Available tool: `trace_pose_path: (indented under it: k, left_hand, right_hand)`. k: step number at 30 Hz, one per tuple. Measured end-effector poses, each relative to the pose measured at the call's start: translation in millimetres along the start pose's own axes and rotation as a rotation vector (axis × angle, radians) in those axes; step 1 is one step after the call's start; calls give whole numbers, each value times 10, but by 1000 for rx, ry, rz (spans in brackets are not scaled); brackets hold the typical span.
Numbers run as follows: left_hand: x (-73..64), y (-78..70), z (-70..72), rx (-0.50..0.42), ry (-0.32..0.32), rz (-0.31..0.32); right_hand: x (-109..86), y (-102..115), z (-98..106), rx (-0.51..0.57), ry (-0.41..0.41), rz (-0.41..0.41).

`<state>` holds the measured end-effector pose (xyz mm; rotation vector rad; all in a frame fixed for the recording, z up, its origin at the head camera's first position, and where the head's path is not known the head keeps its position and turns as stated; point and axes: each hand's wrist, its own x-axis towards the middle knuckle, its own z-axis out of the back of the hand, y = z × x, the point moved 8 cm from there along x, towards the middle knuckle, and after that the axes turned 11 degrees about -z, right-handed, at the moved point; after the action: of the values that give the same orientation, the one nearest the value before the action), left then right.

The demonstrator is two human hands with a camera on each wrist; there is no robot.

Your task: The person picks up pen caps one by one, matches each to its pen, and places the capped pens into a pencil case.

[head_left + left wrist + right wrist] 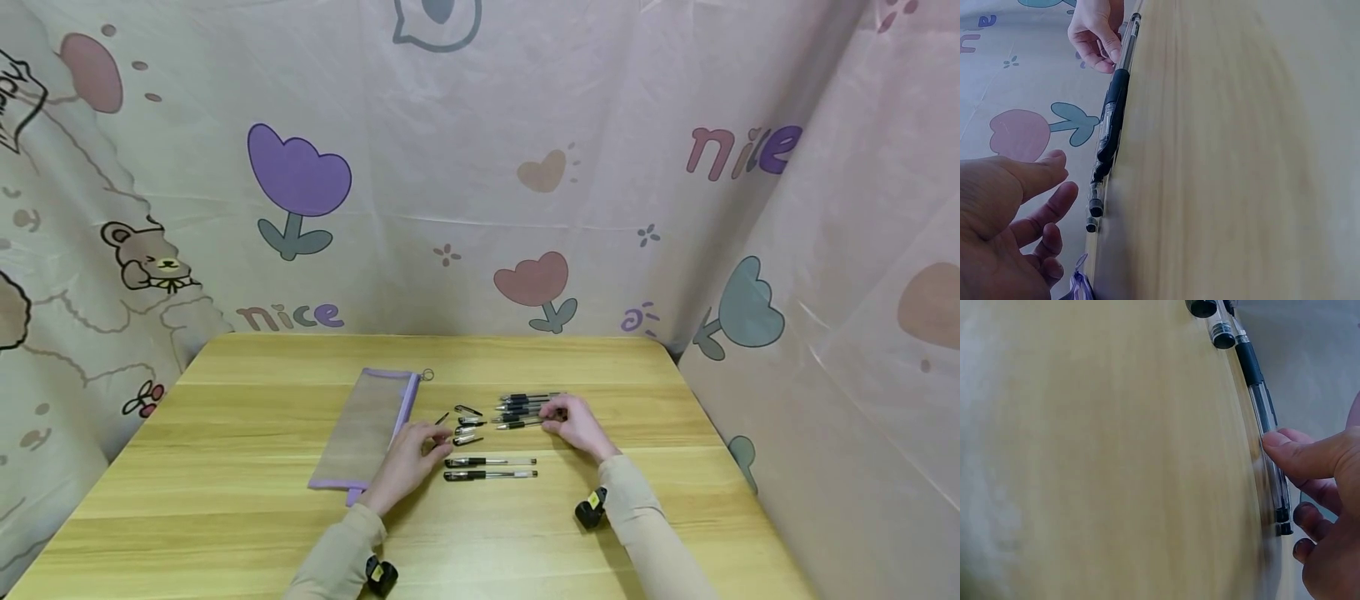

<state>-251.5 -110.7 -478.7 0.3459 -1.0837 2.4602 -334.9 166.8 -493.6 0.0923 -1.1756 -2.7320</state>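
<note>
From the head, the right hand [577,427] pinches an uncapped pen [517,426] right of centre, likely light, stiff and slick, and upper-right lettering [744,157] reads "nice"; from the left wrist, the left hand [1004,222], lower left, hangs loose, holding nothing; from the right wrist, the pen's dark grip [1249,364], upper right, looks surest.

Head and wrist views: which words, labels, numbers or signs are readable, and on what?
"nice": pale cartoon-printed fabric backdrop, upper right.
"nice": same backdrop, lower left.
Outlined far-left backdrop lettering: unreadable.
Sideways backdrop letters, left wrist view: incomplete.
Slim clear-barrelled black pens, any markings: too small.
Yellow labels on black wrist cameras: too small.
</note>
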Motion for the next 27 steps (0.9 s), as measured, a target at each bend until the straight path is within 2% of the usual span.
trace_pose_path:
  k: [8, 27]
  left_hand:
    - [-6, -20, 1, 9, 15, -6]
    - [-9, -5, -25, 12, 27, -7]
  right_hand:
    - [15, -12, -12, -5, 7, -27]
    - [-8, 14, -18, -20, 2, -3]
